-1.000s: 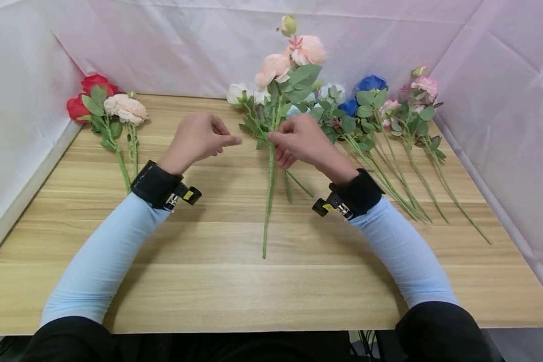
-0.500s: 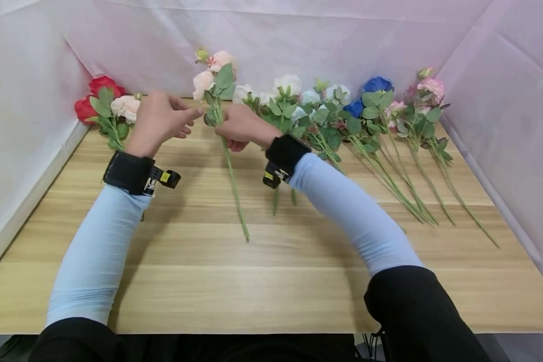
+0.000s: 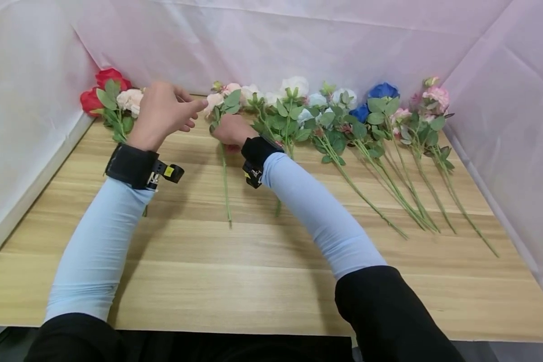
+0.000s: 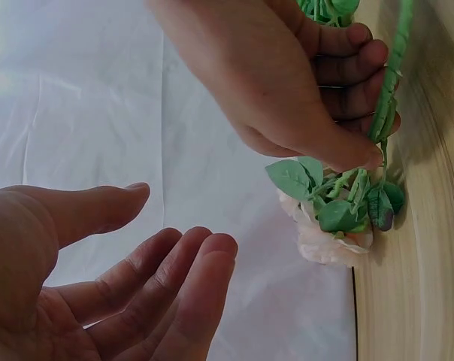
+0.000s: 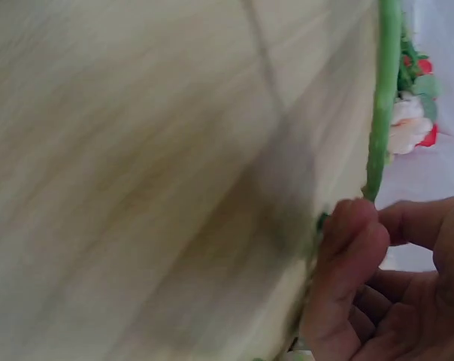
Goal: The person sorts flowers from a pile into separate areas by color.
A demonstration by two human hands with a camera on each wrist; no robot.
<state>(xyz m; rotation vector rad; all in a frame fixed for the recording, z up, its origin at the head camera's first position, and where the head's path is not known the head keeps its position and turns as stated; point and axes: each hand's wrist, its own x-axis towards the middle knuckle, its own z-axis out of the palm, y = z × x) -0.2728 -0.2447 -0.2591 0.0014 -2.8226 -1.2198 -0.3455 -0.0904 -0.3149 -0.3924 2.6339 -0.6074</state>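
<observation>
My right hand (image 3: 233, 130) pinches the green stem of a pale pink artificial flower (image 3: 215, 101) at the back of the table, left of centre. Its blooms lie low beside the white ones, and the stem (image 5: 385, 98) points toward the front edge. In the left wrist view, thumb and fingers close on the stem just under the leaves and pink bloom (image 4: 328, 244). My left hand (image 3: 163, 113) hovers to the left and holds nothing. Its thumb and fingers stand apart, loosely bent. Behind it are a cream flower (image 3: 130, 100) and red roses (image 3: 91, 101), partly hidden.
Along the back of the wooden table (image 3: 253, 281) lie white flowers (image 3: 295, 86), light blue flowers (image 3: 318, 99), blue roses (image 3: 383, 91) and pink flowers (image 3: 436, 95), their stems pointing frontward. White cloth (image 3: 271, 45) walls the back and sides.
The right hand has carried the pale pink flower leftward and lowered it from upright to near the tabletop. My left hand has shifted left and back, its fingers spreading apart.
</observation>
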